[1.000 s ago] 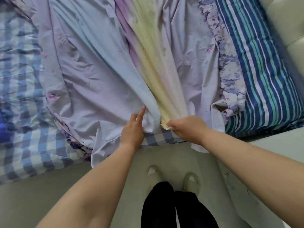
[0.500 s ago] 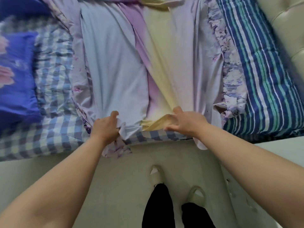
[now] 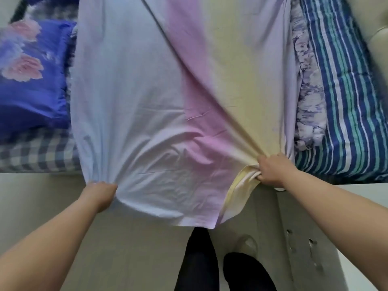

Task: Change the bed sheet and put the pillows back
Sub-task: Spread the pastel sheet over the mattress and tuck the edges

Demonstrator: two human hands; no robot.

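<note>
A person is standing at the bed's edge, and both hands are holding a pastel sheet (image 3: 163, 97) with blue, pink, yellow and lilac bands. The sheet is filling the middle of the view from twelve o'clock down to about six, lying over the bed, with its near hem hanging past the mattress edge above the pale floor (image 3: 130, 248).

The left hand (image 3: 98, 195), at about eight o'clock, is gripping the blue corner of the hem, its fingers curled into the cloth. The right hand (image 3: 270, 170), at about four o'clock, is clenching a bunched fold of the yellow part, and a loose flap is hanging down from that fist. The cloth between the two hands is sagging in a shallow curve with creases fanning from each grip.

At nine to ten o'clock a deep blue pillow (image 3: 27, 76) with pink flowers is lying on a blue-and-white checked sheet (image 3: 35, 152), just beside the pastel sheet's left edge. At two to three o'clock a striped blue, green and white cover (image 3: 346, 101) is showing, with a ruffled purple-printed strip of fabric (image 3: 308, 97) lying between it and the pastel sheet. A cream padded headboard (image 3: 373, 24) is sitting at one o'clock.

At six o'clock the person's dark trouser legs (image 3: 197, 263) and a pale slipper (image 3: 246, 245) are showing on the floor.
</note>
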